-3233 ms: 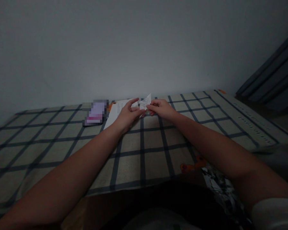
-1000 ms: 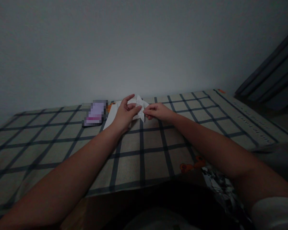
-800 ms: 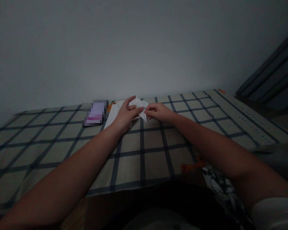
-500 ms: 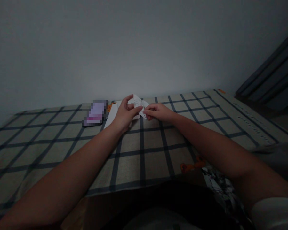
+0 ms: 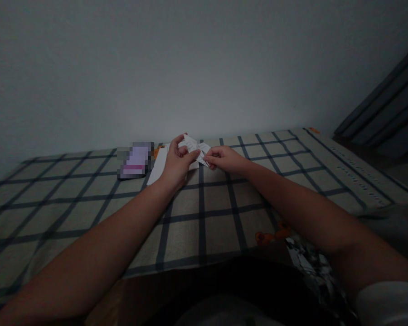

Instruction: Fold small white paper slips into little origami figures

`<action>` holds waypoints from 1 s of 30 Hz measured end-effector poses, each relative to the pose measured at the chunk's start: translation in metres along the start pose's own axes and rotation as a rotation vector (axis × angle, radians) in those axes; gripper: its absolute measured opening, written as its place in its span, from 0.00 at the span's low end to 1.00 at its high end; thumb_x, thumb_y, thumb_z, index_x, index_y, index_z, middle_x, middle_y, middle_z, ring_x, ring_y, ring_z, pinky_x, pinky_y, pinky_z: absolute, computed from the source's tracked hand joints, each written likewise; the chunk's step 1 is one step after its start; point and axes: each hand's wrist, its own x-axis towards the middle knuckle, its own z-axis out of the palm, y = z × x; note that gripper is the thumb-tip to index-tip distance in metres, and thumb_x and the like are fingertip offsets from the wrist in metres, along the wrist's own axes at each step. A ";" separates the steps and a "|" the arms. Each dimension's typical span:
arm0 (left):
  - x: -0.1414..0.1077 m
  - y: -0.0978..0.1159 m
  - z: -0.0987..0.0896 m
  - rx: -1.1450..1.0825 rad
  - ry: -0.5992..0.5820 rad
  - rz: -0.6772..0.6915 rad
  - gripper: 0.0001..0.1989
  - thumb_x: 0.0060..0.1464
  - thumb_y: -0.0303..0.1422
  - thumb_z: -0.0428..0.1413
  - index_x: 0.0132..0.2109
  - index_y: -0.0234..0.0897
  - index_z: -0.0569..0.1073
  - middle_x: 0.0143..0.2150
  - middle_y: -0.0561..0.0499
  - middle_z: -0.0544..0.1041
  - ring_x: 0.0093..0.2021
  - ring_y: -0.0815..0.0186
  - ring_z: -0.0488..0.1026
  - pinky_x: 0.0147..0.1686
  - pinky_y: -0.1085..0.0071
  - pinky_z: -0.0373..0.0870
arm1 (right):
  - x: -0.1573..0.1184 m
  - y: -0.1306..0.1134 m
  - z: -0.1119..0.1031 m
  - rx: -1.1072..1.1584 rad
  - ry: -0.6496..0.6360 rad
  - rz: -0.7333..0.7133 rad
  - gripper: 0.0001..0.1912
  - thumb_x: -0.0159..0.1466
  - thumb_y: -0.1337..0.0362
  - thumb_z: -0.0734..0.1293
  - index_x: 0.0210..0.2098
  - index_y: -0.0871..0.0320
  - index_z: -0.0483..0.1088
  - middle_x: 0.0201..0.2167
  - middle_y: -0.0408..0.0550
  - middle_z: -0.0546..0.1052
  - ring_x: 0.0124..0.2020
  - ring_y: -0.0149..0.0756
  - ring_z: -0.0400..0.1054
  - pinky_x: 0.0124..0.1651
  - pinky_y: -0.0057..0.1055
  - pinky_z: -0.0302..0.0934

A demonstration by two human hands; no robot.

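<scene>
A small piece of folded white paper (image 5: 191, 144), with faint marks on it, is held just above the table between both hands. My left hand (image 5: 178, 159) grips its left side, the thumb pressed on the front and the index finger at the upper corner. My right hand (image 5: 223, 158) pinches the lower right edge between thumb and fingers. Behind and below my left hand lies a flat white sheet (image 5: 158, 166), partly covered by that hand. The far side of the folded paper is hidden.
A checked cloth (image 5: 221, 222) covers the table. To the left of my hands lies a phone (image 5: 136, 159), its screen blurred out. A plain wall (image 5: 204, 68) rises behind the table, and a dark curtain (image 5: 387, 99) hangs at the right.
The folded paper has tilted, its upper corner shifting left and lower as my left index finger moved left. My right hand keeps its pinch in nearly the same place.
</scene>
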 end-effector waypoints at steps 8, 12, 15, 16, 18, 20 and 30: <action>0.002 -0.003 -0.002 -0.022 0.029 0.026 0.38 0.41 0.28 0.66 0.59 0.39 0.59 0.33 0.54 0.78 0.29 0.68 0.74 0.33 0.71 0.70 | 0.001 0.001 0.000 0.006 -0.005 -0.008 0.12 0.64 0.59 0.65 0.28 0.60 0.69 0.23 0.43 0.72 0.26 0.28 0.67 0.32 0.26 0.61; 0.002 -0.003 -0.002 -0.003 0.047 0.051 0.37 0.43 0.30 0.66 0.59 0.42 0.59 0.34 0.54 0.77 0.31 0.68 0.75 0.34 0.71 0.70 | 0.001 -0.001 0.001 0.009 0.021 0.001 0.12 0.65 0.59 0.65 0.30 0.61 0.70 0.23 0.43 0.73 0.26 0.28 0.68 0.31 0.26 0.61; 0.002 -0.003 -0.002 -0.013 0.050 0.055 0.37 0.43 0.30 0.66 0.58 0.42 0.60 0.34 0.54 0.77 0.31 0.68 0.75 0.33 0.71 0.70 | 0.000 -0.001 0.000 -0.013 0.003 -0.016 0.12 0.65 0.59 0.65 0.29 0.60 0.69 0.24 0.44 0.74 0.27 0.28 0.68 0.31 0.26 0.62; 0.002 -0.003 -0.003 -0.015 0.048 0.051 0.37 0.43 0.30 0.66 0.59 0.42 0.59 0.35 0.54 0.77 0.30 0.68 0.75 0.32 0.72 0.70 | -0.001 -0.001 0.000 -0.026 0.001 -0.028 0.12 0.64 0.59 0.65 0.28 0.60 0.69 0.24 0.44 0.74 0.27 0.28 0.68 0.32 0.26 0.62; 0.003 -0.004 -0.004 -0.009 0.038 0.041 0.38 0.43 0.30 0.66 0.60 0.42 0.59 0.35 0.54 0.77 0.30 0.68 0.75 0.32 0.72 0.70 | -0.001 0.000 -0.001 -0.037 -0.006 -0.040 0.12 0.64 0.58 0.66 0.28 0.60 0.69 0.24 0.44 0.74 0.27 0.28 0.68 0.32 0.26 0.62; 0.003 -0.004 -0.005 0.013 0.001 0.026 0.40 0.43 0.30 0.66 0.61 0.42 0.57 0.33 0.55 0.77 0.29 0.68 0.75 0.33 0.71 0.70 | -0.001 0.001 -0.001 -0.025 -0.029 -0.022 0.13 0.64 0.58 0.66 0.28 0.60 0.70 0.25 0.44 0.74 0.28 0.28 0.69 0.33 0.26 0.63; -0.004 -0.005 -0.006 0.084 -0.281 -0.104 0.45 0.45 0.28 0.65 0.67 0.40 0.54 0.33 0.52 0.80 0.29 0.68 0.76 0.32 0.73 0.69 | -0.001 -0.003 -0.002 0.073 0.160 -0.050 0.12 0.62 0.57 0.67 0.29 0.60 0.68 0.23 0.42 0.71 0.26 0.28 0.66 0.32 0.27 0.63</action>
